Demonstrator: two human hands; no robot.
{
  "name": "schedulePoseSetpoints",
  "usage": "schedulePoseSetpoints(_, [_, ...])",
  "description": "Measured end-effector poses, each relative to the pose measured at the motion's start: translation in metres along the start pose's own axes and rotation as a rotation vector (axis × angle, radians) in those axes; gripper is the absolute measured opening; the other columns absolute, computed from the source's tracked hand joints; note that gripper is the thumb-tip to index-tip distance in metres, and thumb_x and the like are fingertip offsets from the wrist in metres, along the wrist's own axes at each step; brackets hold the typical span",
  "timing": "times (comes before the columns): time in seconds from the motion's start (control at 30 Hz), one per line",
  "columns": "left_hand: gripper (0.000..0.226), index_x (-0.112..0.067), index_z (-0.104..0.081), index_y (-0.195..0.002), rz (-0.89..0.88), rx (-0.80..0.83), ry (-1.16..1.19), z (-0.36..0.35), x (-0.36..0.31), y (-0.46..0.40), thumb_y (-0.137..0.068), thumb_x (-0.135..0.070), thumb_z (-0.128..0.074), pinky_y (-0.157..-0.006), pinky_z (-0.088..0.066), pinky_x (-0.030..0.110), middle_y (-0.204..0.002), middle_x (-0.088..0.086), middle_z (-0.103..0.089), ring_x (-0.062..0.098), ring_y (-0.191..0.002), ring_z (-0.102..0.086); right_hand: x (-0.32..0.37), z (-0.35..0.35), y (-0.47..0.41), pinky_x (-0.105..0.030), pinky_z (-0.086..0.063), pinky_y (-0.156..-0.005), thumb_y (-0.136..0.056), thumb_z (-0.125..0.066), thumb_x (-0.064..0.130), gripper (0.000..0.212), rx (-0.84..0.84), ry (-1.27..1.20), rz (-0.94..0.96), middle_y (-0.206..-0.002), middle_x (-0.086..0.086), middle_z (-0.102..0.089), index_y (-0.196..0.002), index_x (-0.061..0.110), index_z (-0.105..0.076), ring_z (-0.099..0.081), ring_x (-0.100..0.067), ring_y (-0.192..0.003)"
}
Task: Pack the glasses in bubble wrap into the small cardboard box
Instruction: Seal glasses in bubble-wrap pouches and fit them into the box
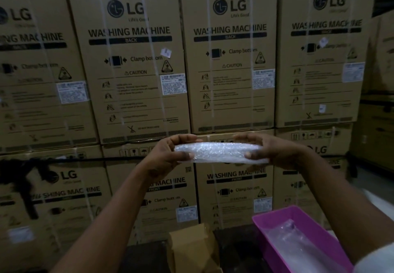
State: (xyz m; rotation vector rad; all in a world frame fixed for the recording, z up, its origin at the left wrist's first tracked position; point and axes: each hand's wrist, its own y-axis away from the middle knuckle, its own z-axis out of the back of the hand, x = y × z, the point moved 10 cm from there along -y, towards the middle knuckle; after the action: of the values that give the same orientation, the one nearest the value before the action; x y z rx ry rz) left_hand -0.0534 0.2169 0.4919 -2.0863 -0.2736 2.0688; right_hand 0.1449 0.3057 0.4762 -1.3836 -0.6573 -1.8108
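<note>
A long bundle of bubble wrap (219, 152) is held level in front of me at chest height. My left hand (170, 155) grips its left end, thumb on the near side and fingers curled over the top. My right hand (273, 153) grips the right end the same way. What lies inside the wrap cannot be seen. The small cardboard box (191, 249) stands below, at the bottom middle, with its flaps up.
A pink plastic tray (275, 238) at the bottom right holds clear plastic wrapping (298, 245). A wall of stacked washing machine cartons (132, 59) fills the background. A dark surface (236, 249) lies under the box and tray.
</note>
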Motion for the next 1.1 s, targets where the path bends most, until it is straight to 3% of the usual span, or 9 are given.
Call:
schedulePoseSetpoints(0.13, [0.040,-0.008,-0.061,-0.116,0.031,-0.043,-0.013,0.013,0.003,0.000,-0.081,0.011,-0.060,-0.076,-0.058,0.029,-0.121,0.013,-0.063,0.027,-0.102,-0.066,-0.007,0.001,0.001,-0.030,-0.058,-0.074,-0.085,-0.060,0.000,0.032,-0.053,0.048,-0.013,-0.112,-0.018,-0.063,-0.117,0.005,-0.058,-0.068,-0.022,-0.090])
schedulePoseSetpoints(0.33, [0.031,-0.006,-0.066,-0.110,0.061,-0.137,-0.022,0.030,0.012,0.000,-0.082,0.004,-0.064,-0.069,-0.056,0.024,-0.107,0.014,-0.068,0.020,-0.086,-0.069,-0.007,0.018,0.005,-0.022,-0.056,-0.062,-0.086,-0.058,-0.001,0.030,-0.142,-0.160,-0.009,-0.105,-0.017,-0.060,-0.116,-0.006,-0.056,-0.067,-0.018,-0.078])
schedulePoseSetpoints(0.67, [0.037,-0.009,-0.061,-0.116,0.028,-0.178,-0.083,0.044,0.005,0.003,-0.081,0.005,-0.066,-0.073,-0.058,0.027,-0.113,0.015,-0.066,0.022,-0.095,-0.069,-0.004,0.024,0.009,-0.021,-0.057,-0.055,-0.082,-0.062,0.000,0.033,-0.263,-0.312,-0.009,-0.102,-0.019,-0.062,-0.114,-0.004,-0.057,-0.065,-0.020,-0.073])
schedulePoseSetpoints(0.77, [0.043,-0.020,-0.055,-0.124,-0.138,-0.252,-0.431,0.041,-0.016,0.007,-0.085,-0.010,-0.068,-0.083,-0.057,0.032,-0.121,0.006,-0.060,0.020,-0.107,-0.063,-0.004,0.031,0.007,-0.022,-0.058,-0.054,-0.073,-0.070,0.005,0.049,-0.344,-0.283,-0.039,-0.106,-0.024,-0.065,-0.118,-0.004,-0.055,-0.068,-0.024,-0.074])
schedulePoseSetpoints(0.83, [0.044,-0.026,-0.054,-0.125,-0.375,-0.312,-0.800,0.023,-0.041,0.014,-0.084,-0.028,-0.070,-0.094,-0.050,0.032,-0.131,-0.002,-0.054,0.012,-0.117,-0.054,-0.001,0.027,0.003,-0.023,-0.058,-0.055,-0.073,-0.071,0.005,0.048,-0.356,-0.267,-0.056,-0.106,-0.025,-0.067,-0.118,-0.003,-0.055,-0.069,-0.027,-0.079])
schedulePoseSetpoints(0.9, [0.057,-0.027,-0.051,-0.130,-0.616,-0.264,-1.157,-0.015,-0.052,0.021,-0.080,-0.050,-0.065,-0.101,-0.039,0.031,-0.141,-0.004,-0.048,0.008,-0.125,-0.044,0.004,0.020,-0.001,-0.023,-0.059,-0.055,-0.077,-0.068,0.003,0.043,-0.349,-0.272,-0.060,-0.105,-0.026,-0.068,-0.118,-0.004,-0.055,-0.070,-0.028,-0.082])
schedulePoseSetpoints(0.97, [0.073,-0.025,-0.046,-0.137,-0.739,-0.189,-1.436,-0.048,-0.041,0.022,-0.076,-0.063,-0.061,-0.101,-0.038,0.032,-0.146,-0.001,-0.044,0.013,-0.128,-0.045,0.011,0.010,-0.005,-0.023,-0.058,-0.052,-0.081,-0.066,0.001,0.038,-0.343,-0.300,-0.057,-0.102,-0.026,-0.068,-0.116,-0.004,-0.055,-0.071,-0.025,-0.076])
schedulePoseSetpoints(1.1, [0.080,-0.016,-0.042,-0.139,-0.780,-0.289,-1.702,-0.068,-0.018,0.013,-0.075,-0.052,-0.073,-0.088,-0.053,0.037,-0.137,0.009,-0.055,0.023,-0.115,-0.059,0.016,-0.005,-0.011,-0.026,-0.059,-0.060,-0.081,-0.065,0.001,0.040,-0.331,-0.350,-0.076,-0.108,-0.027,-0.066,-0.118,-0.002,-0.053,-0.070,-0.027,-0.082])
